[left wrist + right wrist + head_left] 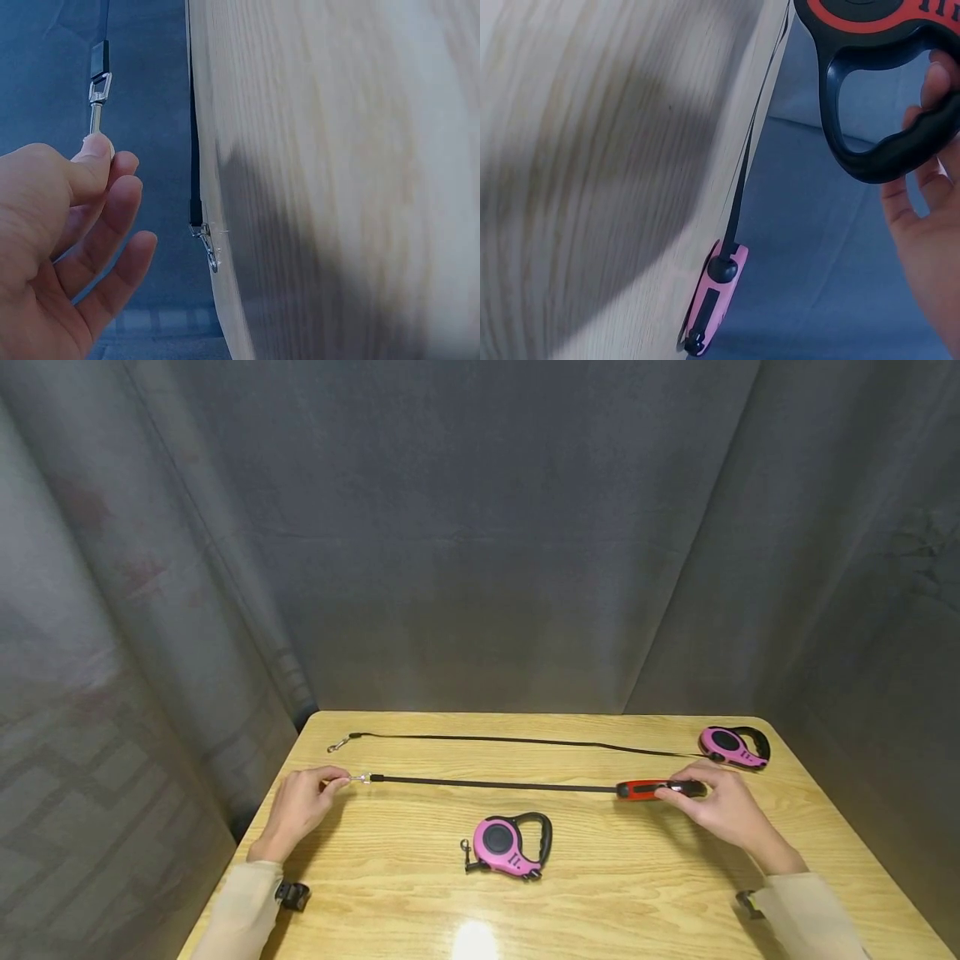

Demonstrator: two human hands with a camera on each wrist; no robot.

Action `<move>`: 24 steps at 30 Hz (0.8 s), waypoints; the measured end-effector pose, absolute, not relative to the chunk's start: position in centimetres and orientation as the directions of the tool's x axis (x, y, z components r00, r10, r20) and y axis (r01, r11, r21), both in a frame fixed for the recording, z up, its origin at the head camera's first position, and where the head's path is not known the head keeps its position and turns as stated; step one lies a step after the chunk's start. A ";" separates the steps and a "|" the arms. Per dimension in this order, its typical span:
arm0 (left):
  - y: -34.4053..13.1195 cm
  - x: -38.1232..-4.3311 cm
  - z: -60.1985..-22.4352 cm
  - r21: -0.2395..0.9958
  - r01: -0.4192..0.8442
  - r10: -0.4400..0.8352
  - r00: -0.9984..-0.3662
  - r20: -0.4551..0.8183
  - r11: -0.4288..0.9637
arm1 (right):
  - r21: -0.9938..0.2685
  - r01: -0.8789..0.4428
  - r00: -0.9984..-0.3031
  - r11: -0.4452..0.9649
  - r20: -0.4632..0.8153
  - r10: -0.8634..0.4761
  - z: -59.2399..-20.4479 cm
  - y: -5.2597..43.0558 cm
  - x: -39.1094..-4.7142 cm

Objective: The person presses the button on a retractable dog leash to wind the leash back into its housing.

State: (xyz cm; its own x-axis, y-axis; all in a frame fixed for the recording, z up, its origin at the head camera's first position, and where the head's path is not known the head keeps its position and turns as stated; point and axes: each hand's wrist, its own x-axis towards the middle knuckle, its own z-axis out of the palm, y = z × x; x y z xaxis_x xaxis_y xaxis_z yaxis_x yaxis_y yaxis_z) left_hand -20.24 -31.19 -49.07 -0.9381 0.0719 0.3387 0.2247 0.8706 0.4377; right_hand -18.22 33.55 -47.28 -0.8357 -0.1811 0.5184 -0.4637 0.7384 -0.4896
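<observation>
My left hand (300, 806) pinches the silver snap hook (96, 112) of a black leash strap (487, 784) between thumb and forefinger, the other fingers loosely bent. The strap runs straight across to a red and black retractable leash (641, 789), whose black handle (922, 139) my right hand (723, 802) grips. Both hands hold it above the table. Behind it, a pink retractable leash (738, 747) lies at the back right, its black strap (480, 738) drawn out leftward to a metal hook (339, 744). Between my hands and nearer me lies a second pink retractable leash (512, 846), its hook close to its casing.
The wooden table (375, 902) has grey curtains (480, 568) hanging behind it and at both sides. Black wrist cameras are strapped on both sleeves. A bright light reflection shows at the table's front middle.
</observation>
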 end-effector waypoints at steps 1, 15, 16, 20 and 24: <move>-31.2 -20.2 -49.1 0.442 0.224 0.072 -0.939 0.336 0.868 | -0.487 -0.464 -0.836 0.739 0.518 -0.184 -47.4 33.6 -18.3; -30.8 -19.9 -49.3 0.450 0.215 0.073 -0.947 0.313 0.867 | -0.504 -0.425 -0.863 0.752 0.476 -0.170 -47.3 33.0 -18.2; -30.8 -19.9 -49.3 0.451 0.214 0.072 -0.948 0.311 0.866 | -0.506 -0.422 -0.865 0.752 0.474 -0.166 -47.3 32.9 -18.2; -30.6 -19.8 -49.3 0.453 0.214 0.074 -0.949 0.307 0.865 | -0.504 -0.426 -0.863 0.751 0.477 -0.169 -47.2 32.7 -18.2; -30.4 -19.7 -49.1 0.461 0.204 0.067 -0.952 0.297 0.864 | -0.507 -0.439 -0.859 0.742 0.479 -0.181 -47.3 32.5 -18.4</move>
